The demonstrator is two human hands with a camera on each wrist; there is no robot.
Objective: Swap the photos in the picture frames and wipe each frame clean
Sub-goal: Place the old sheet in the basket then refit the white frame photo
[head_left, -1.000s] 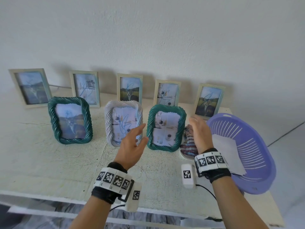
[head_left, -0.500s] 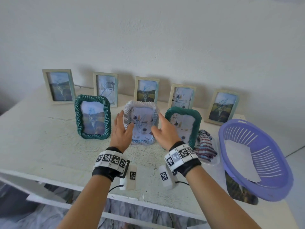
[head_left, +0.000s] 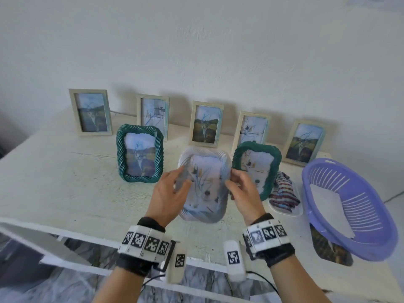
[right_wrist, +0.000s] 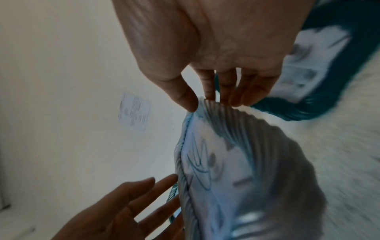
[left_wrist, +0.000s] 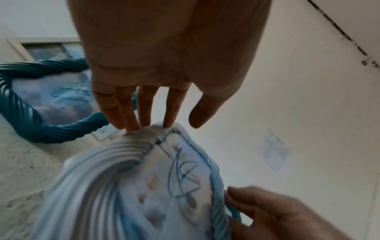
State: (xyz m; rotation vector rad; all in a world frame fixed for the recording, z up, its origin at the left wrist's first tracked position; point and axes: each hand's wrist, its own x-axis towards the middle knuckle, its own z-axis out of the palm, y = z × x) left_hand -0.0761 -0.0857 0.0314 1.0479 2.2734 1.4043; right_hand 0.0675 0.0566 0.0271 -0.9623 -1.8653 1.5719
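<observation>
A white rope-pattern frame [head_left: 205,186] with a dog photo scribbled in blue is tilted back and held between my hands over the table's front. My left hand [head_left: 181,178] lies along its left edge with straight fingers [left_wrist: 131,123] touching the rim and the thumb apart. My right hand [head_left: 231,178] pinches the right rim between thumb [right_wrist: 188,102] and fingers. The white frame [left_wrist: 131,162] fills both wrist views, blurred [right_wrist: 226,162]. Two green rope frames stand on either side, one at left [head_left: 122,154] and one at right [head_left: 273,171]. A striped cloth [head_left: 283,191] lies to the right.
Several pale wooden frames [head_left: 90,112] line the wall at the back of the white table [head_left: 54,182]. The cloth rests on a small white tray [head_left: 286,212]. A purple basket [head_left: 371,248] holding paper overhangs the right side, with a loose photo [head_left: 330,250] beneath it.
My right hand left the cloth and both hands closed on the white frame. The frame has since come up off the table and tipped back toward me.
</observation>
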